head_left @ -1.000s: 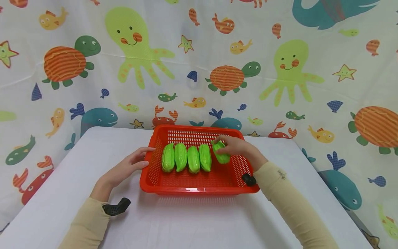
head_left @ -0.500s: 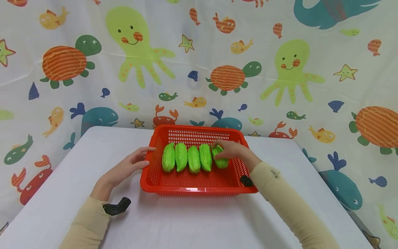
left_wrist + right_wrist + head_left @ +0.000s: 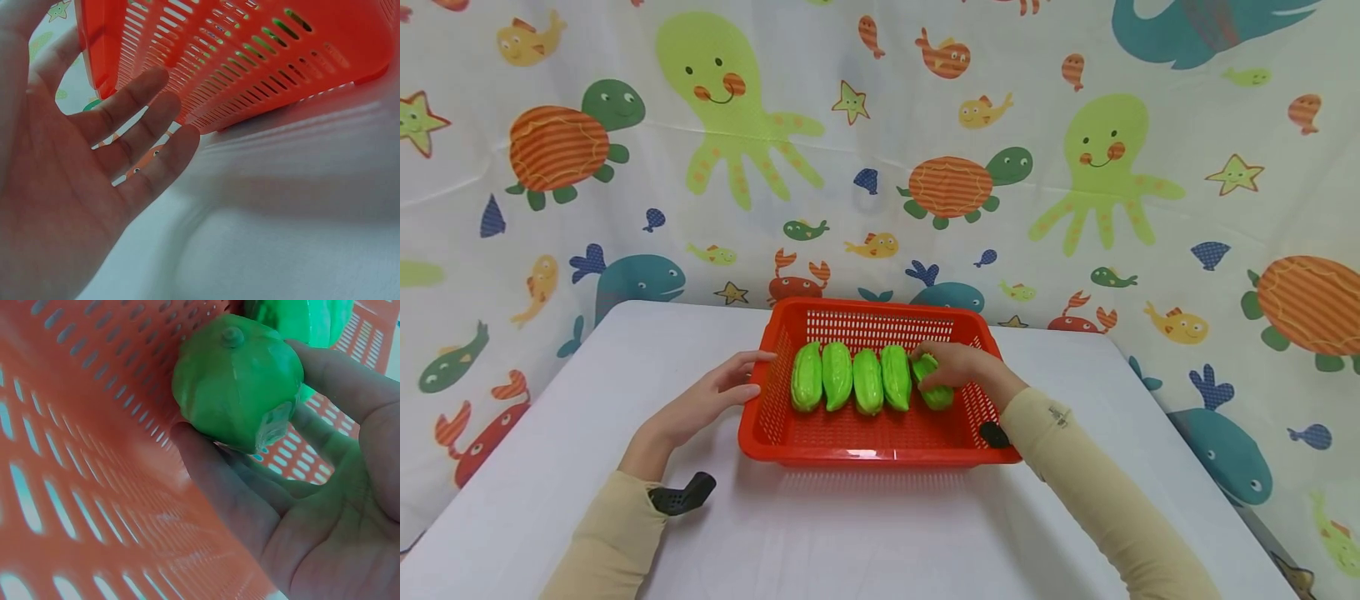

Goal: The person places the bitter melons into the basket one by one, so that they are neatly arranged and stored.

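Note:
A red slotted plastic basket (image 3: 865, 456) stands on the white table, with several bright green, ridged, gourd-like vegetables (image 3: 837, 375) side by side in it. At the right end of that row, my right hand (image 3: 964, 365) grips one more green gourd (image 3: 937, 395) low inside the basket. The right wrist view shows thumb and fingers around this gourd (image 3: 231, 387), its stem nub facing the camera and a clear patch on its side. My left hand (image 3: 703, 407) touches the basket's left rim with fairly straight fingers; its palm holds nothing in the left wrist view.
A white cloth printed with sea animals (image 3: 880, 167) hangs behind the table (image 3: 880, 542). Dark wrist devices (image 3: 683, 493) sit at both cuffs. The basket's high slotted walls enclose the right hand.
My right hand has moved slightly down and left with the green gourd, bringing it lower in the basket, near the end of the row. My left hand stays at the rim.

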Demonstrator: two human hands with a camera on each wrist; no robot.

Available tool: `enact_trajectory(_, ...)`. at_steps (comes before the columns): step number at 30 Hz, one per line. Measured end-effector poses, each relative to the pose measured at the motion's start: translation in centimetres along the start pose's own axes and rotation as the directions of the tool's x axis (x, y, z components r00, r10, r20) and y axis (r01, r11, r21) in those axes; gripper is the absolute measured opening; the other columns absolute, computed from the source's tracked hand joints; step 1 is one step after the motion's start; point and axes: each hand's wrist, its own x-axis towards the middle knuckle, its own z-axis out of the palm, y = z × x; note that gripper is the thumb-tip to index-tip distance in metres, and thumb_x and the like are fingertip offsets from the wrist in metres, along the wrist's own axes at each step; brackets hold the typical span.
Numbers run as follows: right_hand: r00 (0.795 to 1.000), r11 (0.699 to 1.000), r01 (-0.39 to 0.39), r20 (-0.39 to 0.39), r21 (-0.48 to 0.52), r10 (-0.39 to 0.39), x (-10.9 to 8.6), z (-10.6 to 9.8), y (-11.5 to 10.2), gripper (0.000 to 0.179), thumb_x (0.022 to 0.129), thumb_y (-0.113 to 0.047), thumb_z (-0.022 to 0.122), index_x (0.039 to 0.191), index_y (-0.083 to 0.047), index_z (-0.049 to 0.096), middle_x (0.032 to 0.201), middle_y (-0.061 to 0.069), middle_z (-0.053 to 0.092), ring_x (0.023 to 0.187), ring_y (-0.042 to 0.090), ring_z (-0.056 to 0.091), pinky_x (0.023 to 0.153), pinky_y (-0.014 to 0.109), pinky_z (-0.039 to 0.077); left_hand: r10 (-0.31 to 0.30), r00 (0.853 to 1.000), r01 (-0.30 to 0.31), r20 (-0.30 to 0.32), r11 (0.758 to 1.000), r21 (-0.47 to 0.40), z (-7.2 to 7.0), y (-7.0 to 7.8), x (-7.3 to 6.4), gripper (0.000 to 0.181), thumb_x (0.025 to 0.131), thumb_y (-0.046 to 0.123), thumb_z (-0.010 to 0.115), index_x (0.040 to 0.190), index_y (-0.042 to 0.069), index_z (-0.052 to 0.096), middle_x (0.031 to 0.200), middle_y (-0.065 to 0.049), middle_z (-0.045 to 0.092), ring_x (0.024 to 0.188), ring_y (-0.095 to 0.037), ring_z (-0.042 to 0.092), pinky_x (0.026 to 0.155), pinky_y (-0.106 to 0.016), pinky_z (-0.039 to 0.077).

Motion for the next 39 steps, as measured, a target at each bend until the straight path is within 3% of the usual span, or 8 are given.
enact_trajectory(12, 0.999, 0.999, -0.030, 0.033, 0.026, 0.029, 0.00, 0.07, 0.01, 0.059, 0.086, -0.024, 0.075, 0.139, -0.027, 0.049, 0.131, 0.008, 0.052, 0.117, 0.029, 0.049, 0.088, 0.046, 0.055, 0.003, 1.000, -0.003, 0.002, 1.000, 0.006, -0.01, -0.04, 0.05, 0.054, 0.098, 0.033, 0.056, 0.147, 0.022, 0.038, 0.149, -0.019, 0.037, 0.134, -0.041, 0.036, 0.098, -0.059, 0.043)
enact_trajectory(20, 1.000, 0.999, -0.009, 0.016, 0.036, 0.008, -0.11, 0.20, -0.07, 0.055, 0.088, -0.023, 0.071, 0.139, -0.023, 0.050, 0.127, 0.008, 0.054, 0.106, 0.026, 0.054, 0.081, 0.038, 0.057, 0.014, 1.000, -0.014, -0.003, 1.000, 0.012, 0.00, -0.09, -0.02, 0.054, 0.098, 0.033, 0.056, 0.147, 0.021, 0.037, 0.149, -0.019, 0.037, 0.133, -0.041, 0.037, 0.098, -0.059, 0.044)
enact_trajectory(39, 0.999, 0.997, 0.028, 0.019, 0.071, -0.029, 0.03, 0.42, -0.22, 0.059, 0.087, -0.029, 0.073, 0.139, -0.020, 0.047, 0.130, 0.011, 0.052, 0.107, 0.027, 0.056, 0.081, 0.038, 0.057, 0.009, 1.000, -0.009, -0.002, 1.000, 0.015, -0.19, -0.24, 0.02, 0.052, 0.098, 0.034, 0.056, 0.147, 0.023, 0.039, 0.148, -0.018, 0.037, 0.133, -0.041, 0.037, 0.098, -0.059, 0.044)
